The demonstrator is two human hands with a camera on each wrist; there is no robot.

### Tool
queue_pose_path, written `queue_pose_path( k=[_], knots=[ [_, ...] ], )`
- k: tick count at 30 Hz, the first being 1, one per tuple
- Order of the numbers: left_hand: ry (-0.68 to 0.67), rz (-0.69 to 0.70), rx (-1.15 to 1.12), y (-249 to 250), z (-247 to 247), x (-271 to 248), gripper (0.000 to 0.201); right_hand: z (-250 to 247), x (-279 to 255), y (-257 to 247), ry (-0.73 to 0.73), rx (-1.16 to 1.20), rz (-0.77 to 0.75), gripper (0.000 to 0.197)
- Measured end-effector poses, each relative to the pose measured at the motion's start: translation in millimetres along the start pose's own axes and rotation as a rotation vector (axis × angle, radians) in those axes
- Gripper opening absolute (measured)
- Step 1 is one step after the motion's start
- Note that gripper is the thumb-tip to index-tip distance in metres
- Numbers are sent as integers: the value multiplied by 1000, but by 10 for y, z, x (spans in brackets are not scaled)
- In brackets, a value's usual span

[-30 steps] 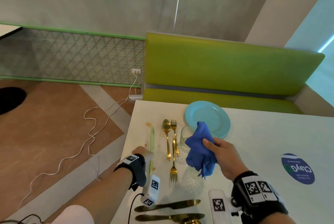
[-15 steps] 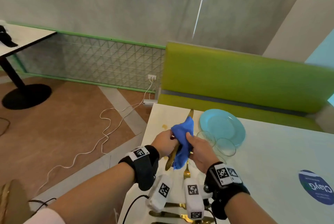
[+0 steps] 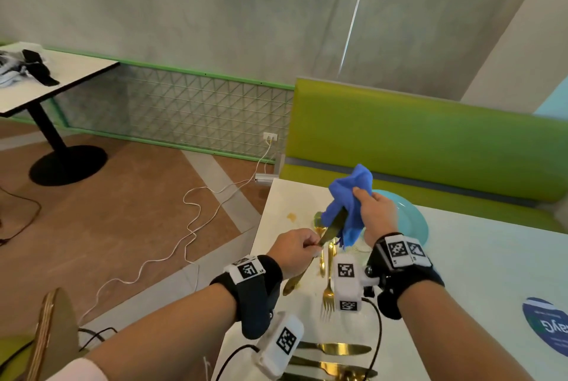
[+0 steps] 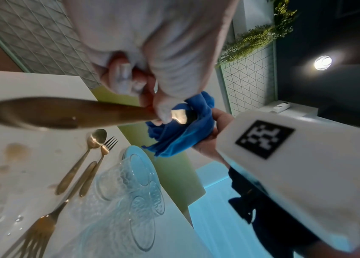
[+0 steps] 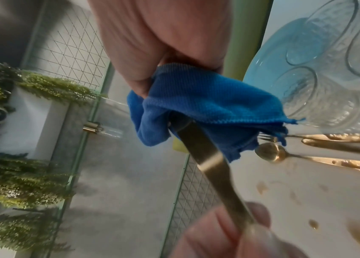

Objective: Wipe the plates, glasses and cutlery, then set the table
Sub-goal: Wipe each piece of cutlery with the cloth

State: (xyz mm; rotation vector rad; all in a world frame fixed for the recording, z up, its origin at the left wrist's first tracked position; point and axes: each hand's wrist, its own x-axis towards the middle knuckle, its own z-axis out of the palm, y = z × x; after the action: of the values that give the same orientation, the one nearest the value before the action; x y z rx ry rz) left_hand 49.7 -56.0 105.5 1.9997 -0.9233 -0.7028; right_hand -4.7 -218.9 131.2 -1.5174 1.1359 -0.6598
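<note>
Above table [image 3: 461,273] | left hand [image 3: 293,250] pinches knife [image 3: 333,227] | right hand [image 3: 378,214] grips cloth [image 3: 347,196]

Blue cloth [image 5: 207,104] gripped round gold knife [image 5: 210,160] blade, glasses [image 5: 329,90] beyond

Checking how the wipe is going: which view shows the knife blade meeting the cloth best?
Right wrist: the knife blade runs straight into the cloth folds. Head view shows both, small. Left wrist shows mostly the handle; the thumb hides the blade's entry.
</note>
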Motion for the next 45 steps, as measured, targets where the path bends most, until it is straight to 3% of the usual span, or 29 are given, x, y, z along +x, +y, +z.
queue_pose_path(
  k=[8, 13, 15, 17, 20, 25, 28, 31, 33, 36, 41, 43, 45],
  knots=[
    [20, -20, -51, 47, 15, 63, 12, 215, -314, 263, -208, -15, 18, 27],
    [46, -85, -325, -36, 86, -12, 13, 93, -206, 153, -91, 12, 5, 27],
    [-8, -136, -404, -70, 78, -77, 22, -7, -140, 36, -35, 54, 14, 21],
    [-82, -118, -378, -127, 48, -150, 12, -113, -71, -58, 0, 68, 0, 22],
    [-150, -87, -421, -156, 18, -236, 14, -171, -36, -89, -7, 66, 3, 22],
    [-83, -129, -453, -160, 52, -279, 20, -104, -86, 47, -46, 154, 59, 36],
    [-42, -172, -532, -152, 107, -279, 18, -59, -230, 110, -105, 231, 82, 23],
    [-18, -185, -555, -62, 116, -248, 18, 42, -513, 238, -282, 155, 103, 15],
    [-15, -209, -552, -28, 113, -210, 19, 116, -668, 318, -386, 98, 103, 11],
    [-17, -212, -500, -39, 114, -198, 21, 147, -684, 336, -386, -10, 32, 10],
    [-248, -150, -300, -48, -36, -186, 11, 38, -618, 353, -328, -114, -34, 15],
    [-185, -190, -220, -96, -155, -96, 12, -24, -600, 382, -326, -115, -35, 19],
    [-23, -227, -245, -118, -253, 11, 16, -70, -615, 391, -346, -120, -50, 22]
  ],
)
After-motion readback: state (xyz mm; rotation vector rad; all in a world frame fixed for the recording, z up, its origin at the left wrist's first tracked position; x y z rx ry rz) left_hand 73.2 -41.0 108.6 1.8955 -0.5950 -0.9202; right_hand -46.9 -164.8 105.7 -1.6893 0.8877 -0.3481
